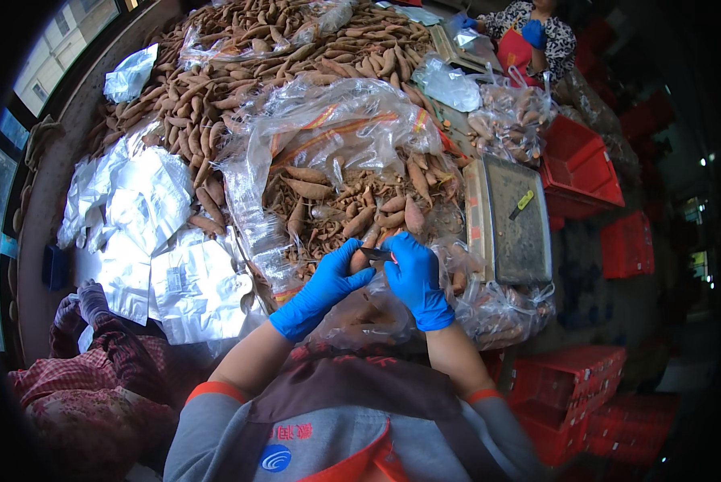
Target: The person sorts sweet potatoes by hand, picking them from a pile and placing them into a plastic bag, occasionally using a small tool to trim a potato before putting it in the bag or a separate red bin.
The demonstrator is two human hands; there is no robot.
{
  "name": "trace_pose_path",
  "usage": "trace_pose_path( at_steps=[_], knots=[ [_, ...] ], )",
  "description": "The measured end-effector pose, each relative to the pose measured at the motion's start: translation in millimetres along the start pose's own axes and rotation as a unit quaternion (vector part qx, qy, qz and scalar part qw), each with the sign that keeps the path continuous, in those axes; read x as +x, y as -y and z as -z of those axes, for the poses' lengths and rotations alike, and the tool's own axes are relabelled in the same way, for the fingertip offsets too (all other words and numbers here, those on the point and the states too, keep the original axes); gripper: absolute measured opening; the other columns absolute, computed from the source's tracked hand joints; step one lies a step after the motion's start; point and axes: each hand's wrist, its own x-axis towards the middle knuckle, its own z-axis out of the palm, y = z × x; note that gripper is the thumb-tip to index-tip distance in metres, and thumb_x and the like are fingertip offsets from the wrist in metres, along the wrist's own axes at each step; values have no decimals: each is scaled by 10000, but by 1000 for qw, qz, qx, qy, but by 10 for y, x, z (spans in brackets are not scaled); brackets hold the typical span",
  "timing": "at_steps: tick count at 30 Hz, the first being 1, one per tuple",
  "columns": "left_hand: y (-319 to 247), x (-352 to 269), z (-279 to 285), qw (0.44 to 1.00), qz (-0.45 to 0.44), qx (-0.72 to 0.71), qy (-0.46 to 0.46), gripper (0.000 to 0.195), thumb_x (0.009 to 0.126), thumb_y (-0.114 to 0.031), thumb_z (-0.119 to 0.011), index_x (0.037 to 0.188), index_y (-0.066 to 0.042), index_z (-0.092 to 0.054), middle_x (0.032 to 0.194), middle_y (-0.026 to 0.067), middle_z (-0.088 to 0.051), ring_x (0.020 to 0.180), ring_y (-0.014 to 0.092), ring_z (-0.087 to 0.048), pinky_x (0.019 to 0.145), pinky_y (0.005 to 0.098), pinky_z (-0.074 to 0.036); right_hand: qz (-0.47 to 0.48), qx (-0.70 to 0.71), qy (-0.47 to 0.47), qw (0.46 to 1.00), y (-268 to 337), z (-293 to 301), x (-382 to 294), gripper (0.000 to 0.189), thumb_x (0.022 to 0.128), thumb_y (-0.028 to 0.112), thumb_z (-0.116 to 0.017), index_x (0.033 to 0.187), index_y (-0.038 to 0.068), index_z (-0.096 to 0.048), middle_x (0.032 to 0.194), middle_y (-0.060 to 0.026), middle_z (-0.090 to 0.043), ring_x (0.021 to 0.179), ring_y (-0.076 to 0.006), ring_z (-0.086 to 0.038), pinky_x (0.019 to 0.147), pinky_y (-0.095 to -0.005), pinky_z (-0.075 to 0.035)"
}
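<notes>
In a blue glove, my left hand [335, 282] grips a sweet potato [358, 260] whose ends are partly hidden by the fingers. My right hand [416, 274], also gloved in blue, holds a small knife [375, 254] with its dark blade against that sweet potato. Just beyond both hands, loose sweet potatoes [359, 222] and small trimmed pieces [321, 241] lie inside an opened clear plastic sack [246, 199]. A clear bag [366, 316] with sweet potatoes sits beneath my wrists.
On the right are a scale [514, 241] bearing a yellow-green cutter [522, 203], filled bags [508, 120] and red crates [580, 162]. Silvery plastic bags [149, 199] lie left, beside a co-worker's gloved hands [89, 304]. Sweet potatoes are heaped behind [216, 90]; another person [529, 42] stands at the far right.
</notes>
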Motion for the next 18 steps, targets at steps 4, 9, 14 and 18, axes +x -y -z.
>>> trace_pose_path(
  at_steps=[4, 9, 14, 18],
  knots=[
    [-189, -51, 35, 996, -28, 86, 5, 251, 709, -74, -643, 950, -42, -585, 885, 100, -656, 810, 138, -625, 716, 286, -490, -87, -61, 20, 994, -200, -247, -1, 81, 789, 86, -542, 865, 70, -566, 717, -191, -562, 667, -370, -565, 540, -409, -432],
    [-746, -24, -178, 940, -250, 234, 6, 257, 654, -63, -659, 907, -88, -624, 814, 83, -568, 802, 271, -544, 739, 349, -402, -242, 481, 25, 842, -627, -185, -318, 263, 884, 209, -487, 747, 32, -625, 610, -7, -554, 573, -83, -524, 532, -259, -420],
    [-682, -69, -80, 897, -329, 279, 98, 250, 673, -135, -661, 910, -70, -612, 1064, 127, -559, 1013, 315, -511, 969, 452, -312, 213, 467, 65, 856, -292, -887, 13, 271, 863, 303, -566, 932, 42, -588, 1034, -112, -540, 982, -234, -498, 861, -379, -376],
    [-501, -52, -221, 927, -271, 210, 152, 493, 713, -386, -691, 1053, -50, -573, 1236, 156, -473, 1173, 339, -430, 1010, 447, -286, -58, 609, 27, 790, -204, -247, -197, 371, 877, 361, -556, 965, 4, -606, 982, -134, -585, 934, -210, -561, 817, -329, -433]
  ],
)
